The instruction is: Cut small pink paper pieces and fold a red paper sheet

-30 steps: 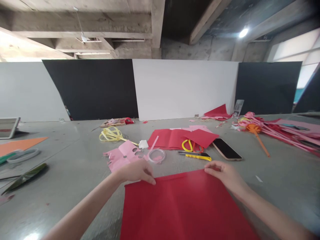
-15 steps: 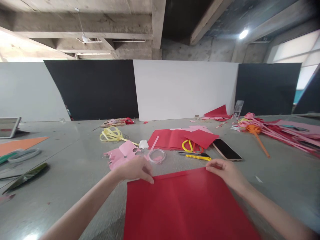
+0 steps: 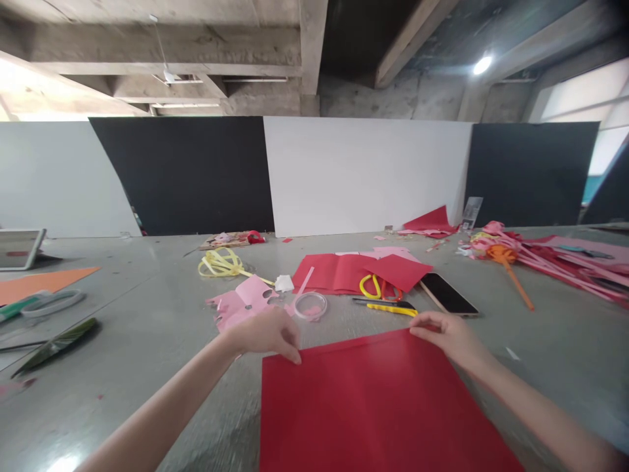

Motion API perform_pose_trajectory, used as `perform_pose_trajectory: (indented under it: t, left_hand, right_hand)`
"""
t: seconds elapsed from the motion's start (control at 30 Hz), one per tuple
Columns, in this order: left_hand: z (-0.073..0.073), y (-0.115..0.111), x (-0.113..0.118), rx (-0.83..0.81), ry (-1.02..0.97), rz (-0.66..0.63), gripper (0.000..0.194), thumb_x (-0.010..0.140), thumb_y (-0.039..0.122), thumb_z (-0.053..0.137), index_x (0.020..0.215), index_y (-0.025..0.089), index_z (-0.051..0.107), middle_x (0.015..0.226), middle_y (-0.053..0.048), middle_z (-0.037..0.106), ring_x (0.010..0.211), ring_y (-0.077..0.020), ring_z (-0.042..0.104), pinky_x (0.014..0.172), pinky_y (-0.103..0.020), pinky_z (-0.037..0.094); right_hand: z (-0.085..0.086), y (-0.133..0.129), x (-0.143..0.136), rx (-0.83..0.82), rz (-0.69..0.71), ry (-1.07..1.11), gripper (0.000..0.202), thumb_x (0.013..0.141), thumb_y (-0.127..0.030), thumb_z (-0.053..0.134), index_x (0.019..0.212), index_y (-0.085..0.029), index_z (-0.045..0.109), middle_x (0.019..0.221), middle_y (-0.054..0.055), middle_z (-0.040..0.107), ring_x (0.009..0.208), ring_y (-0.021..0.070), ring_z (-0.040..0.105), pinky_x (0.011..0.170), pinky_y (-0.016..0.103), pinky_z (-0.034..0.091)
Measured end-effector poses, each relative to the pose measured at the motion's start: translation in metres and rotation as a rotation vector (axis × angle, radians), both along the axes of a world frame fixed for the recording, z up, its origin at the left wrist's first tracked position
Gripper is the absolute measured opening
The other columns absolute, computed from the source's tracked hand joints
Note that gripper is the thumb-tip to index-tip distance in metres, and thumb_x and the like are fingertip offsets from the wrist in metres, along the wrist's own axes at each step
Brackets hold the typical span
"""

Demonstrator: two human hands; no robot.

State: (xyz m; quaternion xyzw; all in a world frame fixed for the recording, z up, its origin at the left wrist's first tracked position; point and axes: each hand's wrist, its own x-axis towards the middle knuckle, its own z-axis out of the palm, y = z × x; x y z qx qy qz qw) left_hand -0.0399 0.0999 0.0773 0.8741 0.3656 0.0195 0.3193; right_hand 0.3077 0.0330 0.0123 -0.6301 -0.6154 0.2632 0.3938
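Note:
A large red sheet of paper (image 3: 378, 400) lies in front of me, with a narrow folded strip along its far edge and a faint crease down the middle. My left hand (image 3: 272, 333) pinches that far edge near its left corner, thumb on top. At the right corner of the same edge, my right hand (image 3: 445, 333) grips the paper between thumb and fingers. The sheet's near end runs out of view. Just beyond my left hand are a pink paper with cut holes (image 3: 246, 301) and a roll of clear tape (image 3: 310, 306).
Beyond the sheet lie scissors (image 3: 371, 286), a yellow cutter (image 3: 392, 309), a phone (image 3: 448, 293) and folded red paper (image 3: 334, 272). Yellow ribbon (image 3: 219, 262) sits further left. Pink and red strips (image 3: 565, 262) and an orange paper flower (image 3: 511, 272) are at right. Orange paper (image 3: 46, 285) lies left.
The red sheet has slid slightly to the right, its left corner now closer to my left hand. My right hand has shifted a little right with it; both hands keep their pinch.

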Motion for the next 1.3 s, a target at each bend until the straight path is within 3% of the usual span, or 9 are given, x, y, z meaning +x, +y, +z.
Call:
perform_pose_trajectory:
  t: [0.1, 0.2, 0.33, 0.4, 0.53, 0.63, 0.83, 1.07, 1.3]
  left_hand:
    - [-0.001, -0.007, 0.007, -0.007, -0.01, -0.004, 0.014, 0.063, 0.033, 0.069, 0.06, 0.019, 0.067, 0.054, 0.004, 0.058, 0.052, -0.0113, 0.05, 0.046, -0.02, 0.029]
    - [-0.005, -0.017, 0.02, -0.018, -0.045, -0.014, 0.01, 0.063, 0.028, 0.07, 0.06, 0.019, 0.067, 0.054, 0.004, 0.058, 0.052, -0.0106, 0.05, 0.046, -0.019, 0.03]
    - [-0.01, -0.025, 0.032, -0.018, -0.106, -0.003, 0.012, 0.063, 0.03, 0.07, 0.063, 0.019, 0.067, 0.056, 0.004, 0.058, 0.054, -0.0109, 0.049, 0.048, -0.019, 0.03]
    - [-0.009, -0.022, 0.031, -0.012, -0.129, 0.017, 0.012, 0.066, 0.031, 0.068, 0.068, 0.019, 0.067, 0.058, 0.004, 0.057, 0.056, -0.0112, 0.048, 0.048, -0.02, 0.029]
    - [-0.007, -0.008, 0.016, -0.035, -0.122, 0.047, 0.021, 0.074, 0.032, 0.057, 0.06, 0.017, 0.061, 0.05, 0.005, 0.045, 0.049, -0.0095, 0.038, 0.044, -0.021, 0.024]
    - [-0.009, -0.001, 0.007, -0.095, -0.087, 0.05, 0.032, 0.076, 0.036, 0.053, 0.051, 0.016, 0.055, 0.046, 0.005, 0.039, 0.044, -0.0087, 0.033, 0.042, -0.022, 0.021]
    - [-0.012, -0.002, 0.01, -0.177, -0.057, 0.037, 0.022, 0.069, 0.036, 0.059, 0.058, 0.016, 0.06, 0.05, 0.005, 0.044, 0.045, -0.0091, 0.038, 0.042, -0.021, 0.024]
    - [-0.007, -0.005, 0.014, -0.13, -0.06, 0.046, 0.021, 0.066, 0.032, 0.062, 0.054, 0.015, 0.056, 0.047, 0.006, 0.038, 0.045, -0.008, 0.031, 0.041, -0.021, 0.019]
    - [-0.01, -0.007, 0.017, -0.149, -0.07, 0.058, 0.019, 0.064, 0.033, 0.064, 0.057, 0.016, 0.059, 0.047, 0.006, 0.041, 0.046, -0.0086, 0.033, 0.043, -0.021, 0.021]
  right_hand:
    - [0.007, -0.002, -0.007, 0.074, 0.066, -0.183, 0.019, 0.069, -0.038, 0.059, 0.079, -0.023, 0.062, 0.088, 0.004, 0.068, 0.087, 0.0255, 0.06, 0.079, 0.035, 0.043]
    - [0.022, -0.007, -0.037, 0.196, 0.217, -0.382, 0.02, 0.074, -0.039, 0.057, 0.088, -0.025, 0.063, 0.098, 0.004, 0.065, 0.095, 0.0244, 0.056, 0.085, 0.035, 0.039]
    - [0.039, -0.002, -0.09, 0.066, 0.633, -0.439, 0.019, 0.081, -0.032, 0.049, 0.076, -0.024, 0.065, 0.072, -0.001, 0.062, 0.067, 0.0154, 0.054, 0.061, 0.025, 0.038]
    - [0.043, 0.007, -0.106, -0.019, 0.703, -0.436, 0.025, 0.078, -0.027, 0.049, 0.056, -0.02, 0.059, 0.048, -0.005, 0.044, 0.047, 0.0098, 0.039, 0.046, 0.022, 0.027]
    - [0.047, 0.024, -0.115, -0.06, 0.709, -0.406, 0.026, 0.073, -0.022, 0.052, 0.048, -0.017, 0.052, 0.045, -0.007, 0.026, 0.043, 0.0071, 0.026, 0.041, 0.022, 0.018]
    - [0.047, 0.027, -0.113, -0.074, 0.696, -0.382, 0.022, 0.072, -0.022, 0.054, 0.051, -0.017, 0.056, 0.046, -0.007, 0.031, 0.044, 0.0069, 0.029, 0.042, 0.021, 0.02]
    - [0.048, 0.023, -0.11, -0.088, 0.672, -0.36, 0.019, 0.071, -0.026, 0.055, 0.058, -0.016, 0.064, 0.047, -0.006, 0.037, 0.047, 0.0074, 0.033, 0.043, 0.021, 0.022]
    - [0.05, 0.024, -0.105, -0.129, 0.653, -0.329, 0.018, 0.071, -0.029, 0.056, 0.07, -0.016, 0.068, 0.055, -0.003, 0.052, 0.052, 0.009, 0.042, 0.046, 0.019, 0.028]
    - [0.049, 0.022, -0.111, -0.138, 0.654, -0.304, 0.018, 0.071, -0.026, 0.054, 0.068, -0.016, 0.068, 0.053, -0.004, 0.049, 0.051, 0.0087, 0.04, 0.046, 0.019, 0.028]
